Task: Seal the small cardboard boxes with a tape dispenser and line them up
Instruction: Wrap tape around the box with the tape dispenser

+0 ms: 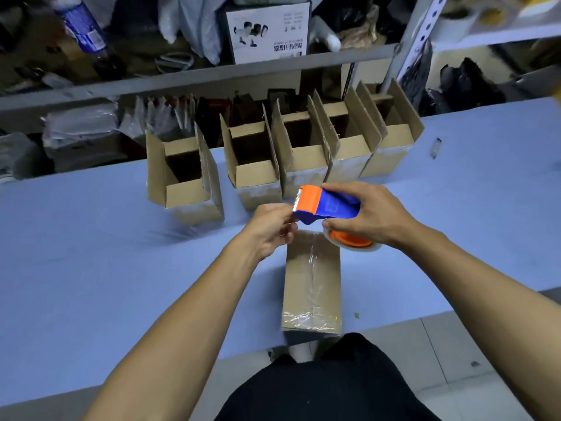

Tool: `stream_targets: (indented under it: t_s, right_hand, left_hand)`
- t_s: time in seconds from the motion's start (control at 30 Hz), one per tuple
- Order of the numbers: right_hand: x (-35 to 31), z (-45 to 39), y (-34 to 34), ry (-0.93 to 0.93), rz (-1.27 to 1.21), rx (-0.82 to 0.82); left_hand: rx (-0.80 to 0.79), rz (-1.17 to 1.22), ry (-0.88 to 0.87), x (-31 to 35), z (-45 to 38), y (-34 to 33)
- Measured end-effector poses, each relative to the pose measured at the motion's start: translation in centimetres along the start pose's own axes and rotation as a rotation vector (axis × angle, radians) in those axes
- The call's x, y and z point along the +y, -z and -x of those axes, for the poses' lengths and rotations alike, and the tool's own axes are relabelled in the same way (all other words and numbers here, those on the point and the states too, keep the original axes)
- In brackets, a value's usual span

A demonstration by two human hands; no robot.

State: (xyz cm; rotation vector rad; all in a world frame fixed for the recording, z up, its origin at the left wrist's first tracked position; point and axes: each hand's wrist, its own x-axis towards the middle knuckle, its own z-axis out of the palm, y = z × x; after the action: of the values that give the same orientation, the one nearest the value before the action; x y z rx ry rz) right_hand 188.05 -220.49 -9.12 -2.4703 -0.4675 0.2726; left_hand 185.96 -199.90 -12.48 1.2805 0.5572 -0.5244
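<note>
My right hand (368, 215) has its grip closed round the tape dispenser (326, 206), fingers over the blue body and thumb underneath by the orange hub of the tape roll (352, 240). The dispenser's long axis runs roughly left to right across my view, with the orange toothed cutter end pointing left toward my other hand and the roll hanging at the right, lower end. I hold it in the air just above the far end of the taped box (312, 281).

My left hand (273, 229) has its fingers curled in a pinch right at the cutter end; whether they hold a tape end I cannot tell.

The taped box lies on the blue counter (91, 268) directly in front of me, its long axis pointing away from me. Clear tape runs along its top seam and crinkles over the near edge, which sits at the counter's front edge.

Beyond the dispenser, five open boxes (252, 165) stand upright in a row along the back of the counter, flaps raised, with tape showing at their lower fronts. The leftmost one stands a little apart from the others. They stand right behind my hands.

Behind the row is a grey shelf (212, 74) crowded with bags, a white printed carton (270, 31) and a bottle (83, 27). A small clear scrap (436, 147) lies on the counter to the right.
</note>
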Motion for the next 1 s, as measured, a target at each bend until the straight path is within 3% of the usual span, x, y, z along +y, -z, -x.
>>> stream_targets:
  t_s: [0.13,0.43,0.73,1.0]
  right_hand:
    - [0.2,-0.1,0.0,0.014,0.011,0.017]
    - [2.8,0.5,0.9,0.101,0.247,-0.09]
    - [5.1,1.6,0.5,0.096,0.325,-0.21]
    - [6.8,1.6,-1.0,0.093,0.305,-0.191]
  left_hand:
    - [-0.004,-0.065,-0.04,0.3,-0.2,0.6]
    - [0.311,-0.249,-0.14,-0.6,-1.1,1.4]
    - [0.394,-0.311,-0.086,-5.1,-1.5,0.9]
    - [0.481,-0.331,-0.147,-7.0,-3.4,-0.3]
